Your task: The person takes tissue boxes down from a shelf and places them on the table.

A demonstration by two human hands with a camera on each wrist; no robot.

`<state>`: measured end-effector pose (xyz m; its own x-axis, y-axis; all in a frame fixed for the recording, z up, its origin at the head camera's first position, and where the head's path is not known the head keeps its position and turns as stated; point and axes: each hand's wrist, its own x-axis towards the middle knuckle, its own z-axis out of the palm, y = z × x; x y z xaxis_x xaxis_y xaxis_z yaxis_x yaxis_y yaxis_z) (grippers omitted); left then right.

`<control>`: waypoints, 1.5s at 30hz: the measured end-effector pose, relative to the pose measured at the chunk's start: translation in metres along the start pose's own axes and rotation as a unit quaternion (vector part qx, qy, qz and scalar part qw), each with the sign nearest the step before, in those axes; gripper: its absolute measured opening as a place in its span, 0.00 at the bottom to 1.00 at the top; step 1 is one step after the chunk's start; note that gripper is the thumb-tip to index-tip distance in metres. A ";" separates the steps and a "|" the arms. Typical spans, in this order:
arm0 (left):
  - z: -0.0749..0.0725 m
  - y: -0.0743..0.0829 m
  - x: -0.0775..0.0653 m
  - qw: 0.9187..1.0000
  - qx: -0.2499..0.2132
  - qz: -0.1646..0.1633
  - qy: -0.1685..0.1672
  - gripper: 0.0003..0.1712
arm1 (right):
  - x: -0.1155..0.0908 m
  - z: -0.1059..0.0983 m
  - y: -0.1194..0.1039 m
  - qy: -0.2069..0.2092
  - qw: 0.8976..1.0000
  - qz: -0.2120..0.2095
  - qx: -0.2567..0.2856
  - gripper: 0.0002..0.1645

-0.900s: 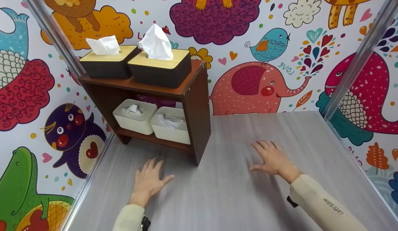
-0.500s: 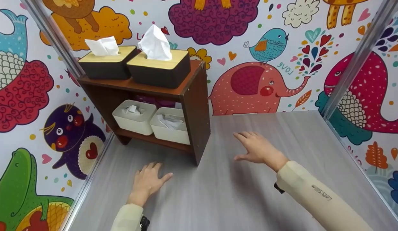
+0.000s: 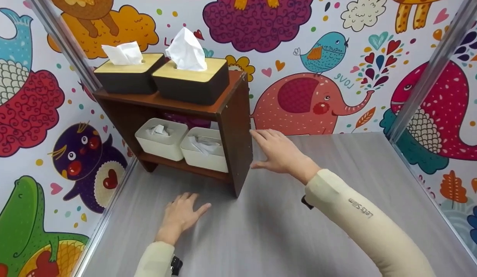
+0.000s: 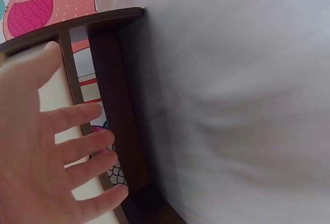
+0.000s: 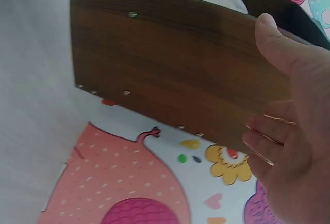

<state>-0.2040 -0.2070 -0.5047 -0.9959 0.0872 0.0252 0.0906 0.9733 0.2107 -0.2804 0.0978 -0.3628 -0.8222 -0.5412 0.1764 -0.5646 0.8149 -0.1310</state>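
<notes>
A small brown wooden shelf (image 3: 238,142) stands toward the left. On its top are two black tissue boxes with yellow lids, the left tissue box (image 3: 124,82) and the right tissue box (image 3: 192,86), each with a white tissue sticking up. Inside sit a left cream tissue box (image 3: 159,145) and a right cream tissue box (image 3: 205,156). My right hand (image 3: 280,152), empty with fingers extended, is beside the shelf's right side panel (image 5: 170,64). In front of the shelf's lower edge my left hand (image 3: 179,217) hovers with spread fingers, holding nothing.
The grey wood-look surface (image 3: 257,238) extends around the shelf. Behind it rises a wall with cartoon animals, including a pink elephant (image 3: 300,104). Metal corner posts stand at the left post (image 3: 67,46) and right post (image 3: 427,77).
My right hand has moved left and away from me, up close to the shelf's right side. The left hand has stayed nearly in place. The shelf and boxes have not moved.
</notes>
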 end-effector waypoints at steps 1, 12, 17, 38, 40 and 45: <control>0.000 0.001 0.000 1.000 -0.001 0.000 0.001 0.42 | 0.004 -0.003 -0.004 0.007 1.000 0.005 0.003 0.61; 0.001 0.004 0.000 1.000 -0.025 -0.003 -0.016 0.45 | 0.043 -0.026 -0.043 0.127 0.992 0.012 -0.021 0.72; 0.001 0.004 0.000 0.999 -0.031 -0.004 -0.019 0.44 | 0.055 -0.037 -0.056 0.146 0.987 -0.001 -0.069 0.70; 0.007 0.000 -0.006 0.997 -0.058 -0.022 -0.033 0.39 | 0.072 -0.019 -0.058 0.199 0.977 -0.013 -0.082 0.54; 0.007 -0.001 -0.006 0.998 -0.055 -0.018 -0.032 0.38 | 0.073 -0.019 -0.057 0.202 0.976 -0.018 -0.083 0.54; 0.006 -0.002 -0.003 0.999 -0.047 -0.004 -0.023 0.38 | 0.072 -0.021 -0.055 0.207 0.975 -0.020 -0.084 0.53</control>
<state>-0.2011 -0.2076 -0.5112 -0.9956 0.0906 -0.0224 0.0796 0.9498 0.3025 -0.3073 0.0183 -0.3225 -0.6802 -0.4719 0.5609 -0.5473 0.8360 0.0397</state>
